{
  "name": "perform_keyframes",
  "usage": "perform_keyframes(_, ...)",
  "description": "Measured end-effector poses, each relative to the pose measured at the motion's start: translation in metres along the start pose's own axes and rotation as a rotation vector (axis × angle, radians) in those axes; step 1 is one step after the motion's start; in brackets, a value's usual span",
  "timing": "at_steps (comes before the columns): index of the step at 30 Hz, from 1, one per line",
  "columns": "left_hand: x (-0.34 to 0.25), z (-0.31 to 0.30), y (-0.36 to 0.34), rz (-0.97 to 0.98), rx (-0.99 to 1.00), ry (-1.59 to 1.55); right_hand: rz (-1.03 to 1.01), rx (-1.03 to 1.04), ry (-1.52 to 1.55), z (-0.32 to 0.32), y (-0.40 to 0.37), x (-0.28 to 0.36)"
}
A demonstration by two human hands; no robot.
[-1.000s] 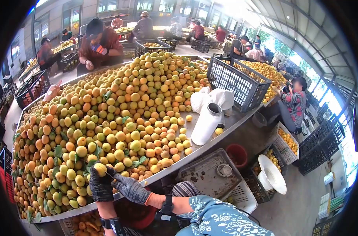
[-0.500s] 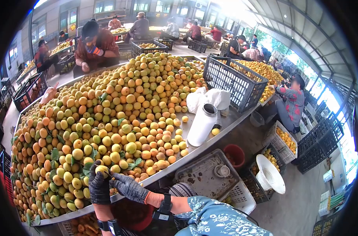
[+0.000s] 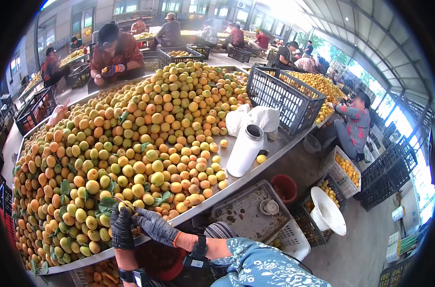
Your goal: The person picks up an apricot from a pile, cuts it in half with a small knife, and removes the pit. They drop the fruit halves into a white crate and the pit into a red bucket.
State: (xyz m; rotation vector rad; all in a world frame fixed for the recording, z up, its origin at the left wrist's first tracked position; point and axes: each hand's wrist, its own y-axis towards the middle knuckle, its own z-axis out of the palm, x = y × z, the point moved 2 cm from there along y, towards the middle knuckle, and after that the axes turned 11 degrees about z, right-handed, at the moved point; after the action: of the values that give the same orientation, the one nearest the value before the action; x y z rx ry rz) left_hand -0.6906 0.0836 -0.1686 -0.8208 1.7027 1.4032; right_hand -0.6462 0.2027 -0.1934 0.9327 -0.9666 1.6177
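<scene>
A large heap of yellow and orange apricots (image 3: 131, 138) with scattered green leaves covers a metal table (image 3: 256, 174). Both of my hands wear dark knit gloves at the table's near edge. My left hand (image 3: 121, 227) grips one yellow apricot (image 3: 126, 206) just above the pile. My right hand (image 3: 154, 225) is pressed against the same fruit from the right, fingers closed around something thin that I cannot make out.
A white bottle (image 3: 245, 150) and white bags (image 3: 256, 118) stand right of the heap, beside a black crate (image 3: 284, 98). A grey tray (image 3: 248, 210), red bucket (image 3: 284, 187) and white hat (image 3: 327, 212) lie below. Other people sort fruit behind and at the right.
My two hands have stayed together on the apricot and shifted slightly lower. The person across the table has lowered both hands toward the pile.
</scene>
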Motion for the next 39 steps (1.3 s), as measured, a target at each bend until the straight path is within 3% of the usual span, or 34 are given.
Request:
perform_keyframes(1,-0.012,-0.001,0.002,-0.106,-0.038,-0.251,0.001,0.0,0.001,-0.005,0.0,-0.008)
perform_keyframes(2,-0.021,0.003,0.004,-0.213,-0.078,-0.502,-0.01,0.017,-0.269,-0.003,-0.007,0.004)
perform_keyframes(3,-0.024,0.009,0.005,-0.215,-0.082,-0.502,-0.021,0.035,-0.538,0.001,-0.013,0.015)
perform_keyframes(6,-0.025,0.014,0.005,-0.149,-0.249,-0.441,0.101,-0.003,-0.38,0.001,-0.012,0.016)
perform_keyframes(10,-0.024,0.012,0.005,-0.169,-0.313,-0.449,0.02,0.02,-0.53,0.005,-0.023,0.033)
perform_keyframes(12,-0.021,0.009,0.003,-0.203,-0.321,-0.457,-0.828,-0.314,-1.273,0.008,-0.024,0.032)
perform_keyframes(13,-0.014,0.006,0.002,-0.224,-0.302,-0.47,-0.828,-0.313,-1.272,0.011,-0.025,0.033)
perform_keyframes(15,-0.009,0.008,-0.002,-0.246,-0.286,-0.481,0.043,-0.032,-0.088,0.015,-0.02,0.032)
perform_keyframes(18,-0.004,0.017,-0.011,-0.288,-0.333,-0.423,0.097,-0.008,-0.114,0.02,-0.027,0.058)
perform_keyframes(20,0.007,0.014,-0.014,-0.112,-0.375,-0.246,0.049,-0.01,-0.095,0.014,-0.021,0.039)
perform_keyframes(21,0.001,0.011,-0.011,-0.113,-0.373,-0.245,0.005,-0.01,-0.077,0.013,-0.02,0.036)
perform_keyframes(23,-0.013,0.006,-0.003,-0.321,-0.238,-0.557,0.05,-0.009,-0.053,0.01,-0.021,0.036)
perform_keyframes(26,-0.049,0.021,0.005,-0.283,-0.37,-0.484,0.086,-0.004,-0.093,0.013,-0.028,0.044)
perform_keyframes(29,0.027,-0.01,0.0,-0.385,-0.427,-0.664,0.019,-0.018,-0.271,0.018,-0.034,0.052)
perform_keyframes(30,0.018,-0.007,0.0,-0.387,-0.427,-0.663,-0.037,-0.031,-0.389,0.02,-0.036,0.055)
perform_keyframes(31,0.001,-0.001,0.001,-0.419,-0.455,-0.677,0.049,-0.014,-0.39,0.02,-0.036,0.059)
perform_keyframes(35,-0.005,0.001,-0.002,-0.446,-0.407,-0.718,-0.013,-0.039,-0.286,0.022,-0.032,0.054)
perform_keyframes(37,0.01,0.01,-0.007,-0.449,-0.437,-0.67,0.267,-0.04,-0.159,0.024,-0.028,0.058)
perform_keyframes(39,-0.016,0.018,-0.003,-0.394,-0.421,-0.545,0.226,0.046,-0.071,0.017,-0.016,0.04)
